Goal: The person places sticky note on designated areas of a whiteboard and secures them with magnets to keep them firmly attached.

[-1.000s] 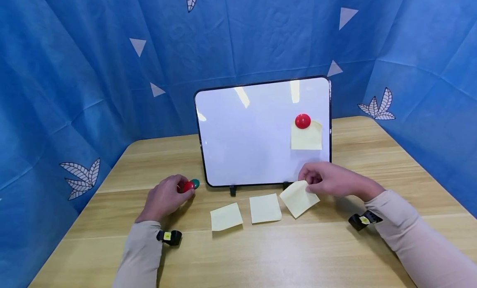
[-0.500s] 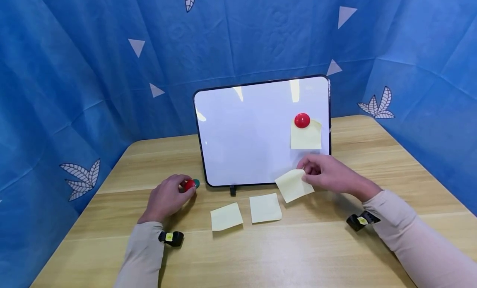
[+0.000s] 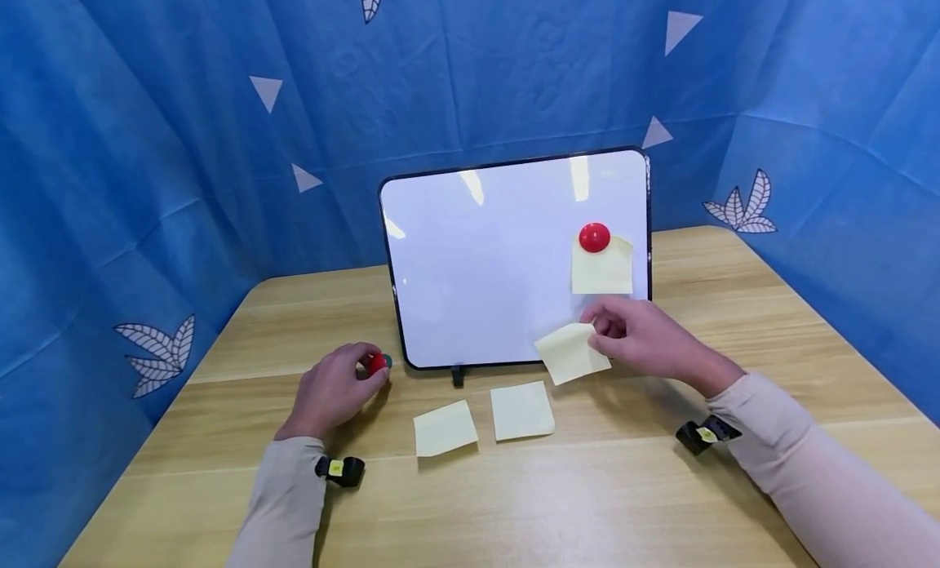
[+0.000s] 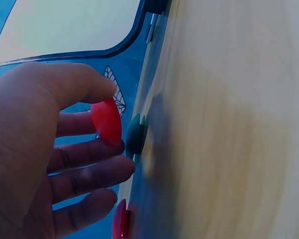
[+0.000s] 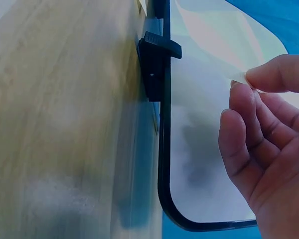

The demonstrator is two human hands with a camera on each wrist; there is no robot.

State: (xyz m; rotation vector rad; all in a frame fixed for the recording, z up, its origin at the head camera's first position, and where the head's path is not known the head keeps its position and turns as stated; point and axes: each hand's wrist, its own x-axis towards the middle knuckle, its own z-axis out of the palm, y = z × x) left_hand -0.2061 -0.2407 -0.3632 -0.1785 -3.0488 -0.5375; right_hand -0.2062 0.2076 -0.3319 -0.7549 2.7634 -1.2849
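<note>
My left hand (image 3: pixel 332 388) pinches a round red magnet (image 4: pixel 107 122) between thumb and fingers, just above the table. A green magnet (image 4: pixel 134 135) lies close by its fingertips, and another red magnet (image 4: pixel 120 220) shows low in the left wrist view. With thumb and fingertips, my right hand (image 3: pixel 642 339) holds a pale yellow sticky note (image 3: pixel 569 354) by its right edge, in front of the whiteboard's lower part. On the whiteboard (image 3: pixel 477 266), a red dome magnet (image 3: pixel 594 237) sits over the top of another sticky note (image 3: pixel 600 272).
Two more sticky notes, one on the left (image 3: pixel 445 429) and one in the middle (image 3: pixel 522 411), lie on the wooden table (image 3: pixel 514 511) before the board. A black foot (image 5: pixel 157 64) supports the board's lower edge. Blue curtain (image 3: pixel 514 70) hangs behind.
My right hand has lifted its sticky note up and slightly left, closer to the whiteboard. The left hand has shifted a little to the right with the red magnet.
</note>
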